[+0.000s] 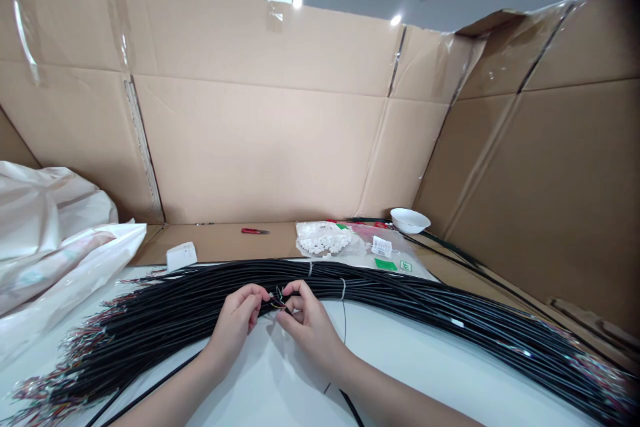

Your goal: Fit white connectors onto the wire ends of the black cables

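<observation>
Both of my hands meet over the front edge of a thick bundle of black cables (200, 293). My right hand (311, 323) is closed on the end of a black cable, its thin coloured wires (280, 298) fanned out between my hands. With thumb and forefinger pressed together, my left hand (239, 312) pinches a small pale piece (271, 295) at the wires; its exact kind is too small to tell. Thin grey ties (343, 288) bind the bundle. Stripped wire ends (75, 347) spread out at its left.
Behind the bundle, small white parts (327, 243) lie on a plastic bag, beside another clear bag (405, 255) with labels. A white bowl (410, 220), a red-handled tool (255, 231) and a white card (181, 256) stand along the back. Cardboard walls (260, 147) enclose the table; white sheeting (50, 207) is at left.
</observation>
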The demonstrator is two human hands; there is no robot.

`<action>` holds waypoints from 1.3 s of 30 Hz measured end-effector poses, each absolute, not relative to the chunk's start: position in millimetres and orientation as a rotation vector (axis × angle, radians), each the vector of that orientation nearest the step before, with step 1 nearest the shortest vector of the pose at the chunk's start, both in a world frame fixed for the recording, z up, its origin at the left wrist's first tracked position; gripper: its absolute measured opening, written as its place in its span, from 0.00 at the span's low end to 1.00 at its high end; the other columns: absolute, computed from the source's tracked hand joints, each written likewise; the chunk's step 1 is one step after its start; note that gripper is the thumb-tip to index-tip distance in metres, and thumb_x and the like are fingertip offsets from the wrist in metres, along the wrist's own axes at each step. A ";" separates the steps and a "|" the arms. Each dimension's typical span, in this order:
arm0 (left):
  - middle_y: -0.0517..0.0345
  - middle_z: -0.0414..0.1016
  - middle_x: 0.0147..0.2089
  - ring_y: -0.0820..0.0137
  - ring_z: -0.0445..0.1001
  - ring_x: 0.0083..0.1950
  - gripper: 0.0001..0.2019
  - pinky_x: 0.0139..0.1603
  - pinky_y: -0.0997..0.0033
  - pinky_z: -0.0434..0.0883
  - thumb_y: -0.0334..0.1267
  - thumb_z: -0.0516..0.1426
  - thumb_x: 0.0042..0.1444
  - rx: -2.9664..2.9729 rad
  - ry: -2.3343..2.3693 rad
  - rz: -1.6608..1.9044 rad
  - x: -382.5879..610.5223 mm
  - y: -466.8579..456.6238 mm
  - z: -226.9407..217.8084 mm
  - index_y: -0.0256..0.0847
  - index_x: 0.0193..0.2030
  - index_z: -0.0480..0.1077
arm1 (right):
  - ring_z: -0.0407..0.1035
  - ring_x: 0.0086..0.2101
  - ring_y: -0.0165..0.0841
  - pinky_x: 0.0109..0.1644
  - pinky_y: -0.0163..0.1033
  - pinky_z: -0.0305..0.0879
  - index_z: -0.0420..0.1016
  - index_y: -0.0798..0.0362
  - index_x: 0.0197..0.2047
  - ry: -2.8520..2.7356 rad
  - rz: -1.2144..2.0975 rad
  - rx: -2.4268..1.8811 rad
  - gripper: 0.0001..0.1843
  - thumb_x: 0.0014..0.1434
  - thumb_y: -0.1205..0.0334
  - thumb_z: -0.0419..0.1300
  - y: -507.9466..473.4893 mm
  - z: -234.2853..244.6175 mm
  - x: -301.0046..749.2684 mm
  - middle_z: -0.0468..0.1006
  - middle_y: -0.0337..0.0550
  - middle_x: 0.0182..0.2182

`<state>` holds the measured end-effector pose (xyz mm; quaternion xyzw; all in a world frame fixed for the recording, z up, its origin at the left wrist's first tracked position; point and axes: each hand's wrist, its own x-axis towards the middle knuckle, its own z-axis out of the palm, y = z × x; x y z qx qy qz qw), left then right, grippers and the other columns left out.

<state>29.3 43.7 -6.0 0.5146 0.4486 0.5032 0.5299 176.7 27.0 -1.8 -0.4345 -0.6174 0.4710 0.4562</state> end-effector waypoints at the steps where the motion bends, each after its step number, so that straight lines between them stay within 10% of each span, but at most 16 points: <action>1: 0.67 0.55 0.17 0.77 0.52 0.18 0.07 0.17 0.79 0.50 0.38 0.53 0.47 1.236 1.068 1.196 29.4 43.4 -5.8 0.37 0.26 0.69 | 0.54 0.21 0.24 0.24 0.29 0.48 0.57 0.52 0.37 -1.529 1.155 -1.074 0.11 0.50 0.64 0.55 26.6 -1.3 176.5 0.60 0.30 0.20; 29: 0.58 0.70 0.27 0.71 0.64 0.29 0.10 0.30 0.76 0.60 0.43 0.57 0.50 1.459 1.058 1.201 30.3 40.4 -2.9 0.37 0.29 0.72 | 0.52 0.14 0.21 0.21 0.29 0.46 0.53 0.50 0.32 -1.526 1.144 -1.066 0.06 0.57 0.60 0.49 26.5 -1.1 178.6 0.66 0.28 0.17; 39: 0.63 0.65 0.21 0.78 0.53 0.21 0.12 0.20 0.79 0.50 0.45 0.57 0.50 1.436 1.051 1.161 30.5 41.6 -5.0 0.36 0.30 0.71 | 0.51 0.13 0.21 0.18 0.28 0.42 0.57 0.51 0.35 -1.541 1.124 -1.057 0.05 0.58 0.60 0.47 27.3 -2.1 179.8 0.65 0.30 0.18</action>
